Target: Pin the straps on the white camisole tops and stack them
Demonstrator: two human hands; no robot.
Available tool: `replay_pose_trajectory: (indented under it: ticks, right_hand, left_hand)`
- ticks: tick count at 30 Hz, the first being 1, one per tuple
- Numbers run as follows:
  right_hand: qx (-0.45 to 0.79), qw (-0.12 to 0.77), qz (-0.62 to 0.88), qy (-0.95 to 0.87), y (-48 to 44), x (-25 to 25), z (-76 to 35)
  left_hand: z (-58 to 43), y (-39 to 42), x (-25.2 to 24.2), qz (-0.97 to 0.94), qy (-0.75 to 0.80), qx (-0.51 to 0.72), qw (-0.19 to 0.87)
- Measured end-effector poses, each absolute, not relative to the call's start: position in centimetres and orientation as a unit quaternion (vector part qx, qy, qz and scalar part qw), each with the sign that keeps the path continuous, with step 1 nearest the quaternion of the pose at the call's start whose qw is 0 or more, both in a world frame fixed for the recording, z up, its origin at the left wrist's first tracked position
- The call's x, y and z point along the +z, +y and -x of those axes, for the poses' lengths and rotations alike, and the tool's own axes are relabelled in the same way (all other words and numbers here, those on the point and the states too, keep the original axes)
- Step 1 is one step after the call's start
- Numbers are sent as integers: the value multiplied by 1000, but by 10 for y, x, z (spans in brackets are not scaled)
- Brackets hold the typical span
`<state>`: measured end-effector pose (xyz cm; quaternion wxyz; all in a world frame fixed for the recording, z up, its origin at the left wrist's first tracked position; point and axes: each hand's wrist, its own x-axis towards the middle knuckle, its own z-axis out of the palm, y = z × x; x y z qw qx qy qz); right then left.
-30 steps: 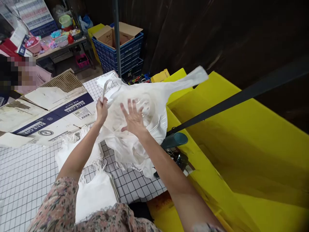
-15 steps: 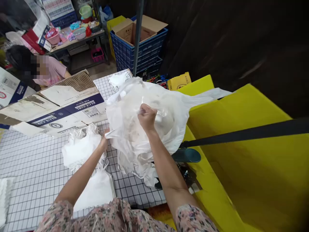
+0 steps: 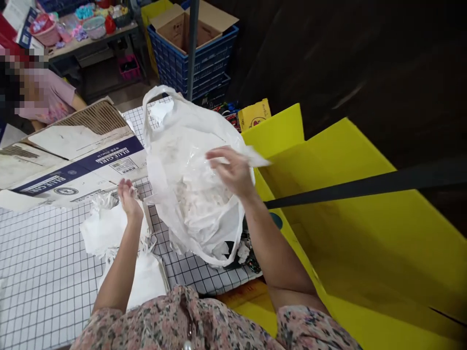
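A large white plastic bag (image 3: 164,160) with loop handles lies spread open on the checked tabletop, and pale, crumpled material (image 3: 204,194) shows inside it. Above the bag's mouth is my right hand (image 3: 235,175), its fingers apart and slightly bent, holding nothing that I can see. My left hand (image 3: 130,201) is raised to the left of the bag, fingers extended and holding nothing. Just below and beside it sits a stack of flat white pieces with stringy ends (image 3: 104,226). Closer to my body is a second white stack (image 3: 149,279), partly behind my left forearm.
A printed cardboard box (image 3: 91,150) lies along the far left. Yellow panels (image 3: 365,218) and a dark bar (image 3: 346,187) border the right. A person in a pink shirt (image 3: 47,95) is behind the box. Blue crates (image 3: 175,63) stand farther back.
Both hands have let go of the white bag. My left hand has moved left, away from its edge. The bag's mouth has spread wider, and the view has shifted.
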<state>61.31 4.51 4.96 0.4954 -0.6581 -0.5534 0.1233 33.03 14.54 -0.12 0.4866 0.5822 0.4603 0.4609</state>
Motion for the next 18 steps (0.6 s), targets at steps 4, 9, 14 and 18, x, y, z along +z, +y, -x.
replay_pose_trajectory:
  ticks: [4,9,14,18]
  right_hand:
    - [134,421,808,-391,58,23,-683]
    - [196,411,814,-361,85,-3,-710]
    - [206,453,783,-372,90,-14,-703]
    - [181,463,809,-314,96,-24,-707]
  left_hand:
    - [-408,152,44,-757,219,414,455]
    - [-526,171,66,-907,322,43,268]
    - [-570,198,58,-888,381,10,259]
    - [-615,198,45,-869,421,-8,261]
